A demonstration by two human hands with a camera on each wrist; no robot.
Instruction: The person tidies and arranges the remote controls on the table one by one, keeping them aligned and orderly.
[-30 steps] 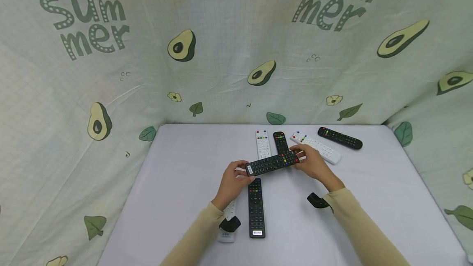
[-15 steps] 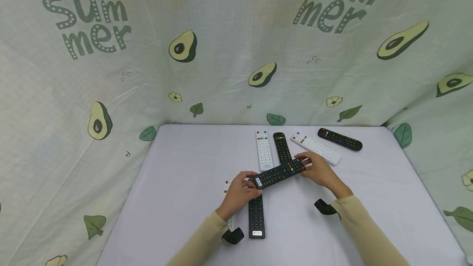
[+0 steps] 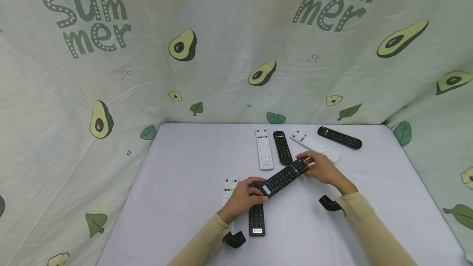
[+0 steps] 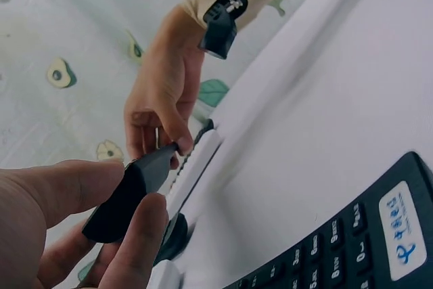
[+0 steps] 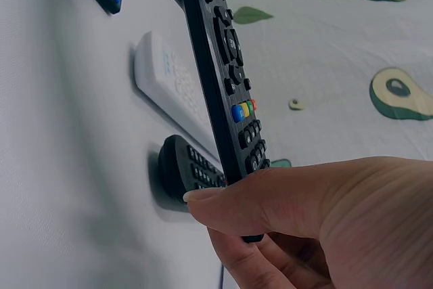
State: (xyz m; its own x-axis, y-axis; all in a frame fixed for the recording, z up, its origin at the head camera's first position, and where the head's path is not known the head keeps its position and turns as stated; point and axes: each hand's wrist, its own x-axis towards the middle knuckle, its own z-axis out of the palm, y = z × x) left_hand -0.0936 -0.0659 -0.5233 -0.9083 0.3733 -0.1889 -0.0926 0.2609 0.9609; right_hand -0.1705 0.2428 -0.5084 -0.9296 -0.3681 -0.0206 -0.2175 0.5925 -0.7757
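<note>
A black remote control point(image 3: 283, 179) with coloured buttons near one end is held between both hands, slanting up to the right in the head view. My left hand point(image 3: 244, 198) pinches its lower end, by the white label. The far end, with the coloured buttons, is pinched by my right hand point(image 3: 322, 170). In the right wrist view the thumb and fingers grip the black remote control point(image 5: 223, 79) above the table. Under the left hand lies a second black remote point(image 3: 256, 218), its upper part hidden. A white remote point(image 3: 229, 190) beside it is partly covered by the left hand and wrist.
Along the back of the white table point(image 3: 177, 184) lie a white remote point(image 3: 264, 150), a black remote point(image 3: 283, 147), a slanted white remote point(image 3: 314, 145) and another black remote point(image 3: 340, 137) at the right. A printed cloth point(image 3: 221, 52) hangs behind the table.
Both hands have moved right and toward the person with the black remote control, which has tilted more steeply. The back black remote and the white ones are more exposed.
</note>
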